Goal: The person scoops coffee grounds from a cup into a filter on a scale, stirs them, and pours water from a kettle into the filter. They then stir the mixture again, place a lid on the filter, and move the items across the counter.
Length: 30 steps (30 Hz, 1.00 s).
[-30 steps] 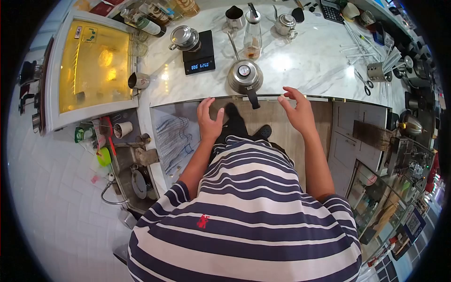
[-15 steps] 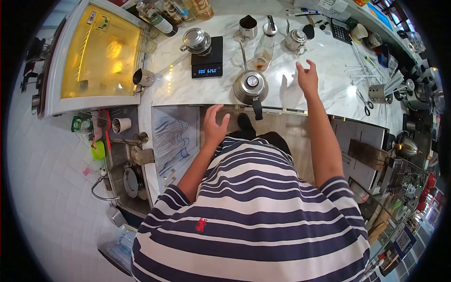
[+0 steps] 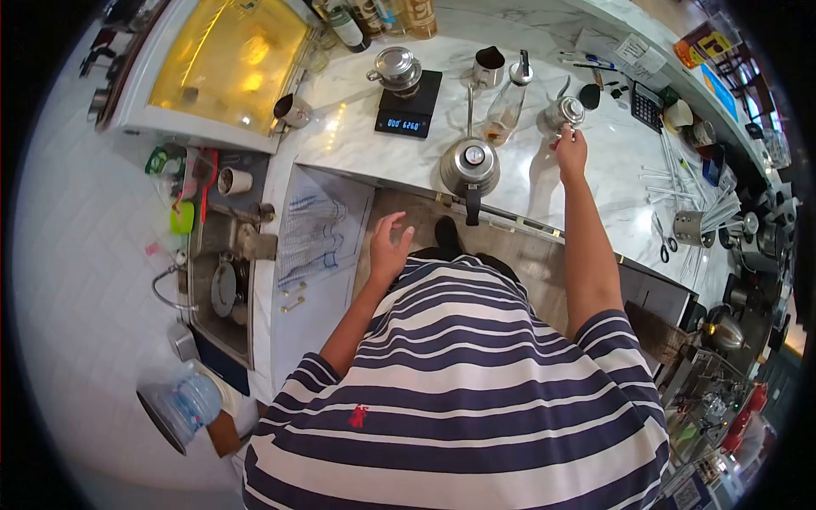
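My right hand [image 3: 571,155] reaches over the counter, its fingers closed at the handle of a small metal teapot [image 3: 563,112] that stands on the marble. My left hand [image 3: 391,247] hangs in front of the counter's edge, fingers apart, holding nothing. A gooseneck kettle [image 3: 464,176] with a lid thermometer stands near the front edge. Behind it are a tall glass bottle [image 3: 508,104] with brownish liquid at the bottom and a metal pitcher [image 3: 488,68]. On a black digital scale [image 3: 416,106] sits a metal drip coffee filter [image 3: 397,65] over a glass.
Scissors [image 3: 664,242], a metal holder [image 3: 690,228] of white straws and a calculator [image 3: 646,108] lie to the right. A yellow-lit glass case [image 3: 229,68], another small pitcher [image 3: 291,110] and several bottles [image 3: 348,30] stand left. The sink [image 3: 223,293] is at lower left.
My right hand has moved forward to the small teapot and closed at its handle. The view has shifted, while my left hand stays low and open.
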{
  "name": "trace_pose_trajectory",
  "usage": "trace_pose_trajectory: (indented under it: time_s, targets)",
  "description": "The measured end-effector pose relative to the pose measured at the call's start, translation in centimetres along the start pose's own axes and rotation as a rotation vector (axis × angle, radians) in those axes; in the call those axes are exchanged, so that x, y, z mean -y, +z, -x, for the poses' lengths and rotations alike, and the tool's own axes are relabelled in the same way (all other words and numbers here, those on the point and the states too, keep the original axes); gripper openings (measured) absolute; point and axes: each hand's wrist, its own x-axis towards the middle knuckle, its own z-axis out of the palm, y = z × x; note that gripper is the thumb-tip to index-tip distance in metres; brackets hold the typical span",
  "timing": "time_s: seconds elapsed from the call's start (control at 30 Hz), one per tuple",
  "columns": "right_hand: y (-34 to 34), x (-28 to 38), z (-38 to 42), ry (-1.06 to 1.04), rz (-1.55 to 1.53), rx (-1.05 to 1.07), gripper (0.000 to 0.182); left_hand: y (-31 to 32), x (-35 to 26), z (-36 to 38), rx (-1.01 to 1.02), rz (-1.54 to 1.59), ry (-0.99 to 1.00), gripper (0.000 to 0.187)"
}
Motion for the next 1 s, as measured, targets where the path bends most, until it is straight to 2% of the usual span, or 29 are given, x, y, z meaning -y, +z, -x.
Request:
trace_pose_trajectory:
  time_s: [0.1, 0.13, 0.27, 0.37, 0.43, 0.53, 0.67, 0.77, 1.0]
  targets:
    - [-1.5, -0.2, 4.2, 0.016, -0.009, 0.046, 0.038, 0.9, -1.3, 1.8, -0.038, 0.041, -0.02, 0.04]
    - [-2.1, -0.4, 5.7, 0.078, -0.015, 0.056, 0.038, 1.2, -1.7, 2.4, -0.059, 0.058, -0.029, 0.04]
    - [-5.6, -0.8, 12.3, -0.093, 0.002, 0.118, 0.034, 2.8, -2.5, 5.5, -0.114, 0.087, -0.07, 0.039]
    - [-8.3, 2.3, 17.6, -0.143, -0.153, 0.173, 0.028, 3.9, -2.2, 8.5, -0.168, 0.104, -0.113, 0.038]
    - [-9.7, 6.8, 21.1, -0.197, -0.037, 0.208, 0.026, 4.0, -2.3, 11.0, -0.192, 0.101, -0.153, 0.038]
    - [-10.6, 10.0, 23.7, -0.287, -0.005, 0.384, 0.026, 3.6, -1.7, 14.2, -0.252, 0.097, -0.228, 0.038]
    - [-7.8, 13.0, 26.7, -0.357, 0.033, 0.611, 0.026, 3.1, -0.5, 16.6, -0.379, 0.169, -0.324, 0.037]
    - [-3.3, 14.2, 29.8, -0.289, -0.029, 0.75, 0.026, 1.7, 0.2, 17.5, -0.45, 0.188, -0.317, 0.038]
    - [7.9, 12.8, 37.4, -0.258, 0.017, 1.03, 0.026, -4.6, 4.9, 20.2, -0.575, 0.187, -0.352, 0.039]
